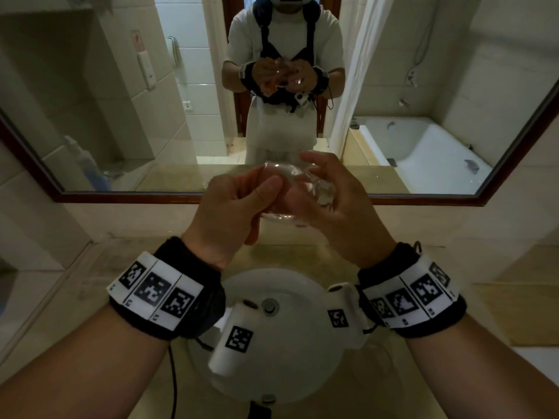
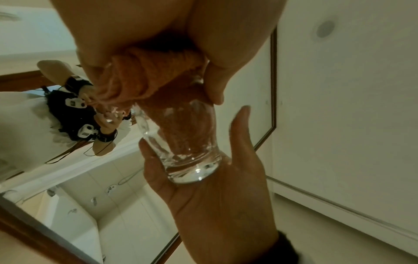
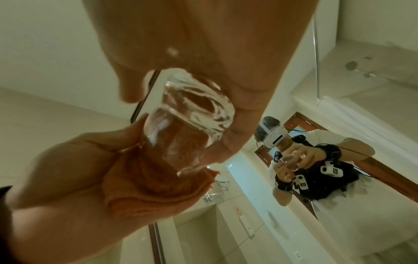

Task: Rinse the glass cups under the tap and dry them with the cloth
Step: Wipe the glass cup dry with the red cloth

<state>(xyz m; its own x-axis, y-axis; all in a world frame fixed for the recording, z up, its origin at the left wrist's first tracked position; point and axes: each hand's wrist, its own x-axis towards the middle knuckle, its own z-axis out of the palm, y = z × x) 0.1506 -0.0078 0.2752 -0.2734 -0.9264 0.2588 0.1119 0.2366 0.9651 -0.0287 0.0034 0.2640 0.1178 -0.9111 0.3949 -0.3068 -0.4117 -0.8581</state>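
A clear glass cup [image 1: 287, 176] is held up in front of the mirror, lying roughly sideways between both hands. My right hand [image 1: 338, 195] grips it around the thick base, fingers curled along the wall. My left hand [image 1: 257, 204] holds a bunched orange cloth [image 2: 140, 80] that is stuffed through the rim into the glass cup [image 2: 190, 142]. In the right wrist view the cloth [image 3: 144, 192] fills the cup [image 3: 187, 125] from the left hand's side. From the head view the left hand hides the cloth.
A white round sink [image 1: 305, 285] with a metal drain [image 1: 270, 305] lies below my wrists, set in a beige counter [image 1: 484, 297]. A wood-framed mirror [image 1: 121, 116] on the wall ahead reflects a bathtub and a shower curtain.
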